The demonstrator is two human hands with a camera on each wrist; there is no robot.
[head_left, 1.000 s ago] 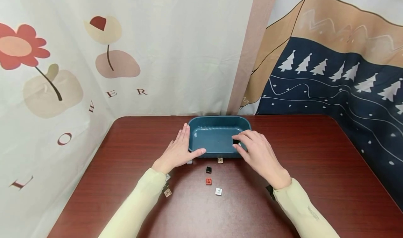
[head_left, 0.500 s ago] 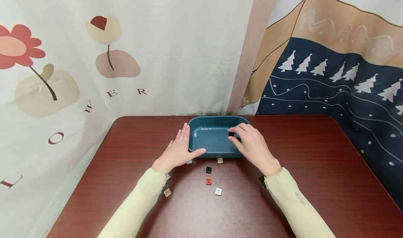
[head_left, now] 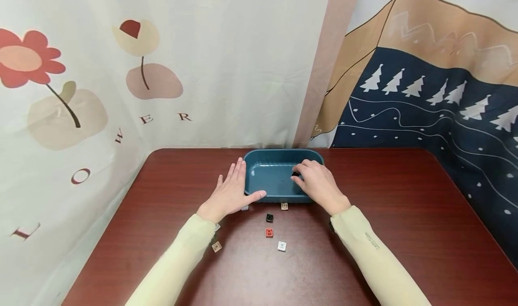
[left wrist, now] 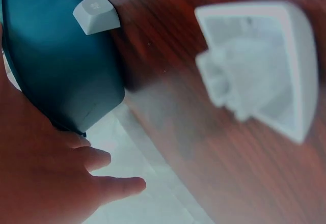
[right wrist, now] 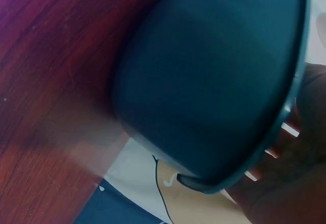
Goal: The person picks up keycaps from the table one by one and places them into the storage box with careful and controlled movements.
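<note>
My left hand (head_left: pixel 228 194) rests with straight fingers along the left side of a dark teal tub (head_left: pixel 283 199), its thumb over the front rim. Between thumb and fingertips, my right hand (head_left: pixel 320 184) pinches a small black keycap (head_left: pixel 296 174), partly hidden by the fingers, over the tub's right half. In the left wrist view, a white keycap (left wrist: pixel 96 15) sits close to the tub's outer wall, and another, upturned white keycap (left wrist: pixel 300 66) looms large near the camera. The right wrist view shows mostly the tub's outside wall (right wrist: pixel 204 76), with my right hand beyond the rim.
In front of the tub lie a beige keycap (head_left: pixel 284 206), a black keycap (head_left: pixel 269 218), a red keycap (head_left: pixel 269 233) and a white keycap (head_left: pixel 282 246). Another beige keycap (head_left: pixel 216 246) lies by my left sleeve. Printed curtains (head_left: pixel 243 63) hang behind the brown table (head_left: pixel 388 193).
My right hand has moved leftward and slightly farther in over the tub, still pinching the black keycap. The left hand keeps its place at the rim.
</note>
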